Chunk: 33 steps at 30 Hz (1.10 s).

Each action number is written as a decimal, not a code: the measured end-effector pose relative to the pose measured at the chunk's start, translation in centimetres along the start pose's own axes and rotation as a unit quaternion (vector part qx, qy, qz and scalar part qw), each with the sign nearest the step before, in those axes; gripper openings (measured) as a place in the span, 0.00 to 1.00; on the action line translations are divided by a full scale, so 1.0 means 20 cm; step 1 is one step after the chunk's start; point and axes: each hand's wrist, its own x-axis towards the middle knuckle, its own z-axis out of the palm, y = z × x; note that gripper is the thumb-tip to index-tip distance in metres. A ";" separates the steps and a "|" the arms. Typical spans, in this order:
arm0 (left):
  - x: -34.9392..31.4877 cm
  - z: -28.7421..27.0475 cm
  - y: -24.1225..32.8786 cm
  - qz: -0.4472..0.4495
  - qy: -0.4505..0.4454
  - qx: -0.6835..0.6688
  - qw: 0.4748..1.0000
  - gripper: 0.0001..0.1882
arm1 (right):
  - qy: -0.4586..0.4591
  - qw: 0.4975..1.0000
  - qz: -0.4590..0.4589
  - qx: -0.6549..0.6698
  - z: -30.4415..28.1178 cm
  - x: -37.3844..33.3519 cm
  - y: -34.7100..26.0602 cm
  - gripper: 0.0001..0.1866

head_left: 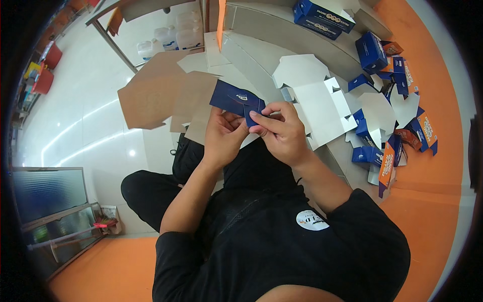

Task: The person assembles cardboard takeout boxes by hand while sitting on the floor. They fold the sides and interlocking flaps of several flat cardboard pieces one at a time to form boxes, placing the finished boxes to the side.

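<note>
A navy blue cardboard carton (227, 97) with a small pale print is held up over my lap. My left hand (225, 135) grips its near edge from below, fingers curled behind it. With thumb and fingers pinched, my right hand (283, 130) holds a narrow folded flap at the carton's right end. Just beyond and to the left lie flat brown cardboard sheets (151, 93), partly behind the carton. An unfolded carton blank, white side up (322, 108), lies to the right of my right hand.
Folded blue boxes (372, 53) and a long blue box (324, 17) stand on the grey steps (287, 22). Several blue and orange cartons (387, 161) are heaped at the right on the orange surface. Plastic jugs (166, 38) sit under a metal-framed table at the far left.
</note>
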 end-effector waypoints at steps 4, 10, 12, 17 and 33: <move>0.02 -0.01 -0.01 -0.017 -0.030 -0.041 0.999 0.26 | 0.009 1.000 -0.002 -0.020 0.00 0.01 0.01 0.15; -0.02 0.03 -0.07 -0.064 -0.004 -0.049 0.997 0.21 | 0.033 0.995 0.093 -0.010 0.01 0.04 -0.02 0.12; 0.00 -0.06 -0.06 -0.068 -0.063 0.014 0.996 0.20 | 0.009 0.989 0.145 0.020 -0.01 0.06 0.00 0.10; 0.03 -0.29 0.31 0.005 -0.360 0.463 0.810 0.38 | -0.034 0.972 0.229 -0.047 -0.18 0.17 0.26 0.07; 0.06 -0.30 0.04 -0.197 -0.269 0.389 0.859 0.08 | -0.292 0.953 -0.035 0.068 -0.44 -0.10 0.37 0.23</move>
